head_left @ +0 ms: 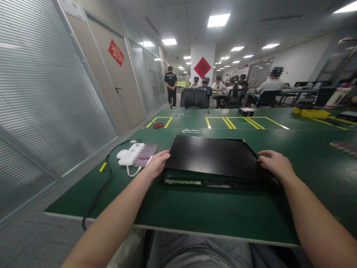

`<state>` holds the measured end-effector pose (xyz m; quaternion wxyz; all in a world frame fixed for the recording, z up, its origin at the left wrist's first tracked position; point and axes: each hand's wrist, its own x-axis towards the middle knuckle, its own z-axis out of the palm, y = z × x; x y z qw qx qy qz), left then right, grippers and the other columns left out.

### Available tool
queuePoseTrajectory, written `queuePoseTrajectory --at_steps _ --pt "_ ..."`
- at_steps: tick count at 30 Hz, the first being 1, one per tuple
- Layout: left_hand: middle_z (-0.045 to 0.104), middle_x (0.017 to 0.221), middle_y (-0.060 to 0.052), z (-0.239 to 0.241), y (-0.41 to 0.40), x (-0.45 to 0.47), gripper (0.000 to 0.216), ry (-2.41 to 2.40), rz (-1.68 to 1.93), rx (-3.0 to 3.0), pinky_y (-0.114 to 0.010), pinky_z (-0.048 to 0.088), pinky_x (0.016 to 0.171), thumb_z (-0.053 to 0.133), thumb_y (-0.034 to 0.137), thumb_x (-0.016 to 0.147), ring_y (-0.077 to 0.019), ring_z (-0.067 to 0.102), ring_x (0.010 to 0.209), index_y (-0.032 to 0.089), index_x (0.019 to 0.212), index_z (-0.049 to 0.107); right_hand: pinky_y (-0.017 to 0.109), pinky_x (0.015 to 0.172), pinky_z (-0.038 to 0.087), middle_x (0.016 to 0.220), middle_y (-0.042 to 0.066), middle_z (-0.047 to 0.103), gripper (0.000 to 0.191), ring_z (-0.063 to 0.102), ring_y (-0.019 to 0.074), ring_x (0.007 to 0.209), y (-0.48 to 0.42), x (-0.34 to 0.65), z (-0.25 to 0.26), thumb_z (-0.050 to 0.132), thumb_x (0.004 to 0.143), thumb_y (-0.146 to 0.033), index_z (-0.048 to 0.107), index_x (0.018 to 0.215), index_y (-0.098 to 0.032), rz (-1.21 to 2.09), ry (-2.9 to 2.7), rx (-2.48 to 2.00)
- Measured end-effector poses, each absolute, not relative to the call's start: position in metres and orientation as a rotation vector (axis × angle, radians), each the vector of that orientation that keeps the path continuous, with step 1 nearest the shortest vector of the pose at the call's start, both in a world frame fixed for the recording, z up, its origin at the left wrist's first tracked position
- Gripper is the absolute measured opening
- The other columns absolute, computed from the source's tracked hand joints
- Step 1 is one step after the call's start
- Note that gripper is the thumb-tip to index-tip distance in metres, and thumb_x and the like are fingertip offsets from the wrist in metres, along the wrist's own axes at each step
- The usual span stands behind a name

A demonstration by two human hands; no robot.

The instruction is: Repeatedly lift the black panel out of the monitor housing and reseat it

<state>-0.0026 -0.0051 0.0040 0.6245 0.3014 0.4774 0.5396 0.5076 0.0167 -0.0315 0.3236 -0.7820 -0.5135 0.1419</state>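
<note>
A glossy black display panel (212,154) is held tilted over a thin black frame (231,185) on the green table. Along the frame's near edge shows a strip of green circuit board (182,182). My left hand (158,163) pinches the panel's left edge between thumb and fingers. At the right edge, my right hand (275,163) is closed with its fingertips on the panel's rim; the frame's side runs just beneath, so the exact grip is partly hidden. A gap separates the panel's near edge from the frame.
Left of the panel lie a phone (146,154), white chargers (126,158) and a black cable (107,182). Red scissors (158,125) and small white pieces (191,131) lie beyond. A small box (246,111) and yellow tray (309,112) stand farther back. Several people sit behind.
</note>
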Motion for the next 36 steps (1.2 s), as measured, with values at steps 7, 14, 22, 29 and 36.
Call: queuePoseTrajectory --at_steps 7,14,22,29,36 --pt "0.081 0.105 -0.015 0.005 -0.004 -0.004 0.051 1.063 1.230 0.688 -0.022 0.062 0.069 0.069 -0.004 0.082 -0.0197 0.079 0.085 0.007 0.131 0.068 0.039 0.073 0.054 0.078 0.007 0.074 0.031 0.069 0.0269 0.076 0.010 0.492 -0.016 0.066 0.078 -0.039 0.079 0.103 -0.026 0.208 -1.500 -2.241" --pt "0.081 0.106 -0.016 0.005 -0.005 -0.005 0.050 1.048 1.242 0.707 -0.023 0.063 0.071 0.072 -0.003 0.079 -0.0211 0.079 0.088 0.008 0.127 0.071 0.038 0.072 0.054 0.082 0.008 0.075 0.027 0.070 0.0284 0.083 0.007 0.488 -0.010 0.065 0.080 -0.038 0.080 0.099 -0.028 0.210 -1.575 -2.270" --pt "0.081 0.106 -0.014 0.007 -0.007 -0.003 0.042 1.081 1.249 0.727 -0.023 0.063 0.073 0.071 -0.003 0.079 -0.0215 0.079 0.092 0.010 0.119 0.074 0.036 0.073 0.053 0.096 0.008 0.077 0.026 0.070 0.0282 0.090 0.001 0.477 -0.004 0.064 0.081 -0.036 0.082 0.098 -0.028 0.168 -1.594 -2.286" --pt "0.081 0.108 -0.015 0.002 -0.005 -0.005 0.049 1.087 1.277 0.756 -0.028 0.063 0.080 0.077 0.000 0.075 -0.0229 0.078 0.095 0.011 0.122 0.073 0.034 0.076 0.054 0.091 0.007 0.078 0.024 0.071 0.0265 0.089 0.004 0.478 -0.010 0.065 0.079 -0.034 0.082 0.095 -0.027 0.211 -1.604 -2.233" --pt "0.081 0.103 -0.013 -0.005 -0.001 -0.008 0.039 1.157 1.329 0.874 -0.035 0.059 0.091 0.085 0.004 0.062 -0.0262 0.076 0.099 0.012 0.100 0.079 0.032 0.076 0.054 0.092 0.005 0.078 0.024 0.071 0.0248 0.089 0.005 0.477 -0.008 0.065 0.078 -0.032 0.082 0.094 -0.027 0.260 -1.620 -2.206"
